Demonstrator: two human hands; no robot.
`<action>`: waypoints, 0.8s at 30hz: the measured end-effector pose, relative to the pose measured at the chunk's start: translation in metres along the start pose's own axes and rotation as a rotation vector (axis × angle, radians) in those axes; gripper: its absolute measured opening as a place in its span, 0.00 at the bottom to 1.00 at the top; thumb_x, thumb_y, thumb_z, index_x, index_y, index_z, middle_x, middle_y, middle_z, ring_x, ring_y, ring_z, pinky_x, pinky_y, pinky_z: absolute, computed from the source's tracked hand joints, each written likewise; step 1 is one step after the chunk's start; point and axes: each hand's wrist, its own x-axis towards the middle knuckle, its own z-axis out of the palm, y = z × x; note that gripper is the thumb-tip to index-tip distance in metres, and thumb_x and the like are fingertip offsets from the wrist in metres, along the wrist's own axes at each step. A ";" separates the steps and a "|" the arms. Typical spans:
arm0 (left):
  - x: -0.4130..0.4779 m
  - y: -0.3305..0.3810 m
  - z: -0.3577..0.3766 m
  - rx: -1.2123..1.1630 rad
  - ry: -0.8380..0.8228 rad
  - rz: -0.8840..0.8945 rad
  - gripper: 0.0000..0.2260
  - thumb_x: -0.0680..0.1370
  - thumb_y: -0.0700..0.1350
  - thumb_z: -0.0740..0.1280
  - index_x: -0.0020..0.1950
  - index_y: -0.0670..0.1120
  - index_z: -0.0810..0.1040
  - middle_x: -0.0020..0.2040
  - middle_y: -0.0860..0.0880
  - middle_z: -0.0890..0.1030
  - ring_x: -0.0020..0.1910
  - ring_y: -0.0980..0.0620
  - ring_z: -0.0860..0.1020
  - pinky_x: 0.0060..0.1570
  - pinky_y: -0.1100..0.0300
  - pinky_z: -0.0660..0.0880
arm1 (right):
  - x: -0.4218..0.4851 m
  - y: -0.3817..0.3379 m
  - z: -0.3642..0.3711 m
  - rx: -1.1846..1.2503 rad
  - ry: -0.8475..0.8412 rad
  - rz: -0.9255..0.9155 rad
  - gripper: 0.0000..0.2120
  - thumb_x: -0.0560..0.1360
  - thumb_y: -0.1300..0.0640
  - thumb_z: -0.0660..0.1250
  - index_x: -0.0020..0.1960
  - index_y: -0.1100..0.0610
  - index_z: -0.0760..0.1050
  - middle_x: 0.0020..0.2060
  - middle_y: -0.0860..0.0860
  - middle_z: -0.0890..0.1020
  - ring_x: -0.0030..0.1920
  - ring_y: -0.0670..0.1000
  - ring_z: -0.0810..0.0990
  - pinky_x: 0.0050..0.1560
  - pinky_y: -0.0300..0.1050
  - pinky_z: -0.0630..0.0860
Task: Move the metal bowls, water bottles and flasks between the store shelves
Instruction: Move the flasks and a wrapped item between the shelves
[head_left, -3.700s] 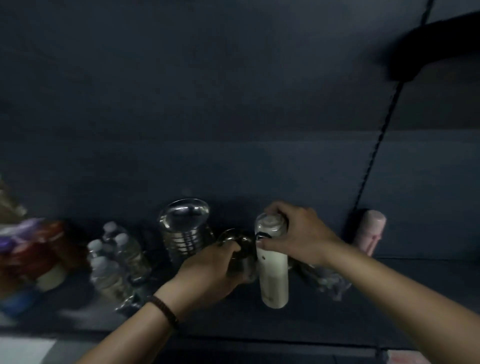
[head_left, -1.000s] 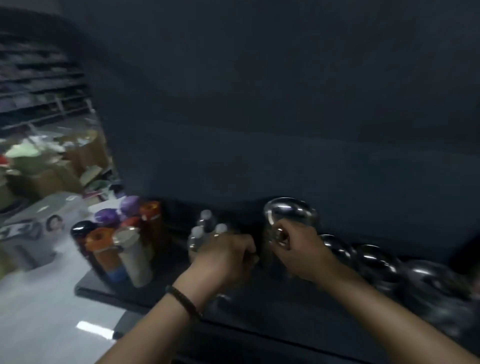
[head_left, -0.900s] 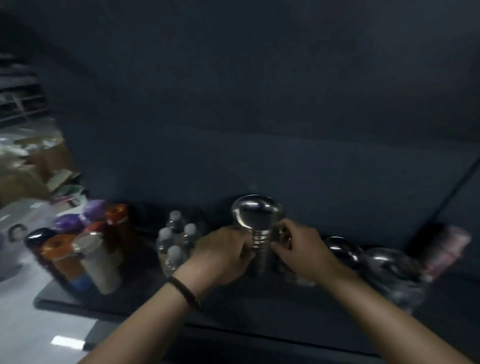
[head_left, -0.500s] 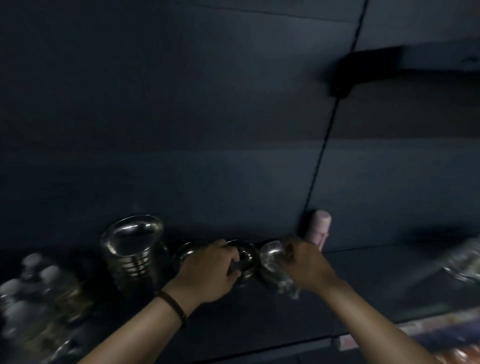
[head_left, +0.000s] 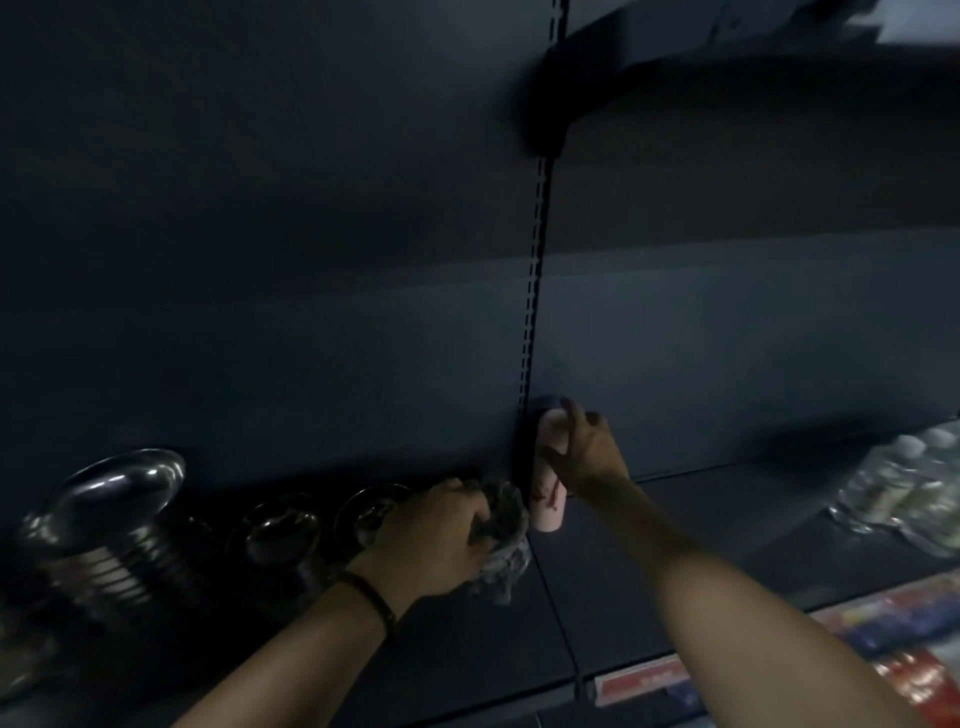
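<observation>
Shelf (head_left: 753, 519): bowl stack (head_left: 104, 525) left, two bowls (head_left: 280, 530) right of it, then wrapped bowl (head_left: 504, 545) just beside flask (head_left: 548, 493); bottles (head_left: 904, 493) far right.

head view, close, facing dark shelf (head_left: 675, 545)
</observation>
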 end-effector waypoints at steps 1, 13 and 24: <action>0.003 0.002 0.001 0.000 0.004 -0.003 0.13 0.82 0.56 0.71 0.64 0.53 0.81 0.62 0.53 0.77 0.59 0.51 0.80 0.57 0.56 0.78 | 0.005 0.001 0.003 -0.024 -0.022 -0.021 0.39 0.77 0.47 0.73 0.81 0.45 0.57 0.74 0.61 0.67 0.67 0.68 0.76 0.62 0.63 0.81; 0.008 0.013 0.016 -0.042 0.012 -0.013 0.10 0.84 0.51 0.66 0.64 0.55 0.81 0.66 0.54 0.77 0.64 0.51 0.80 0.64 0.53 0.78 | -0.005 0.013 0.021 0.005 0.002 -0.140 0.26 0.76 0.56 0.73 0.68 0.47 0.64 0.55 0.58 0.72 0.48 0.66 0.80 0.44 0.49 0.76; -0.025 -0.020 -0.013 -0.008 0.085 -0.036 0.12 0.81 0.58 0.69 0.63 0.57 0.80 0.60 0.57 0.79 0.62 0.53 0.80 0.61 0.55 0.78 | -0.054 -0.058 -0.048 -0.130 0.092 -0.361 0.28 0.78 0.46 0.71 0.74 0.40 0.62 0.59 0.52 0.72 0.49 0.62 0.80 0.43 0.54 0.80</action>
